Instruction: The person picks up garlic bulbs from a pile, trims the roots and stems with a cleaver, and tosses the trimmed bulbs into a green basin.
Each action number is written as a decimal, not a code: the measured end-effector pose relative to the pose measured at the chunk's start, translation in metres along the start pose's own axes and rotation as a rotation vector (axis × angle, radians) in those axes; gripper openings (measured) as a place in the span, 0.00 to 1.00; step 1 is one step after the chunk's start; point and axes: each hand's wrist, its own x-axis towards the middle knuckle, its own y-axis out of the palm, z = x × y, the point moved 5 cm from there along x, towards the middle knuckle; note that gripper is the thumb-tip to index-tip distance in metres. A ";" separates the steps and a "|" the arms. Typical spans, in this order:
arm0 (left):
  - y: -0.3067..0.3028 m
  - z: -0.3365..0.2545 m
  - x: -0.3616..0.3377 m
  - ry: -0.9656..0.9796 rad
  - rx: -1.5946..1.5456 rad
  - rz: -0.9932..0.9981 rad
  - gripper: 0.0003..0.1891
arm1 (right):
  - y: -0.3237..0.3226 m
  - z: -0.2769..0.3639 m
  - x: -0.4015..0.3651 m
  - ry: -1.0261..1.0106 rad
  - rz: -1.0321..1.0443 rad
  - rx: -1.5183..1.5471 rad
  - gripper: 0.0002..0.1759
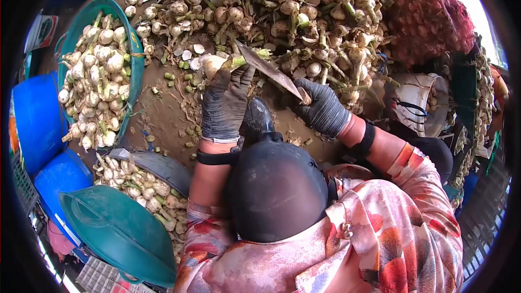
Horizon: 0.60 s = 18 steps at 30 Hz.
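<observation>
My left hand (pixel 225 100), in a dark glove, grips a garlic bulb (pixel 213 65) by its green stem. My right hand (pixel 321 109), also gloved, is closed on the handle of a long knife (pixel 268 69). The blade lies across the stem right beside the bulb. Both hands work in front of a big heap of unpeeled garlic (pixel 282 11) on the dirt floor (pixel 163 114). A dark rounded object (pixel 274 187) sits between my forearms, low in the view.
A green basin (pixel 133 54) full of trimmed garlic stands at the left, with blue tubs (pixel 38 119) beside it. A grey basin (pixel 163 165) of garlic and an upturned green basin (pixel 119 230) lie nearer. A red mesh sack (pixel 429 16) sits at the right.
</observation>
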 end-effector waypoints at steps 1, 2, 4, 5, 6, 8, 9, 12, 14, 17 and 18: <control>0.010 0.003 -0.004 -0.073 -0.080 0.037 0.23 | 0.003 0.007 0.002 -0.054 -0.037 -0.036 0.16; 0.016 0.007 -0.006 -0.147 -0.160 0.075 0.23 | 0.007 0.005 0.006 -0.021 -0.038 -0.023 0.16; 0.007 0.007 -0.002 -0.111 -0.170 -0.001 0.21 | 0.019 -0.016 0.008 0.090 -0.003 -0.008 0.16; 0.003 0.003 0.001 -0.084 -0.171 -0.039 0.21 | 0.027 -0.034 0.007 0.160 0.036 -0.006 0.16; 0.005 -0.020 0.004 -0.011 -0.367 0.082 0.20 | 0.030 -0.045 0.013 0.220 0.076 -0.006 0.17; 0.006 -0.093 0.010 0.276 -0.466 0.338 0.28 | 0.031 -0.081 0.006 0.486 0.048 0.064 0.17; 0.020 -0.128 0.003 0.336 -0.544 0.397 0.35 | 0.029 -0.107 -0.002 0.434 -0.035 0.037 0.16; 0.009 -0.176 0.026 0.434 -0.155 0.269 0.42 | -0.001 -0.094 -0.005 0.394 0.006 0.025 0.16; -0.005 -0.157 0.075 0.385 0.275 -0.019 0.41 | -0.016 -0.075 -0.001 0.445 -0.033 0.170 0.14; -0.042 -0.085 0.161 0.150 1.271 -0.258 0.33 | -0.030 -0.070 0.005 0.380 -0.075 0.087 0.13; -0.069 -0.064 0.195 0.068 1.385 -0.328 0.35 | -0.032 -0.071 0.006 0.373 -0.076 0.070 0.13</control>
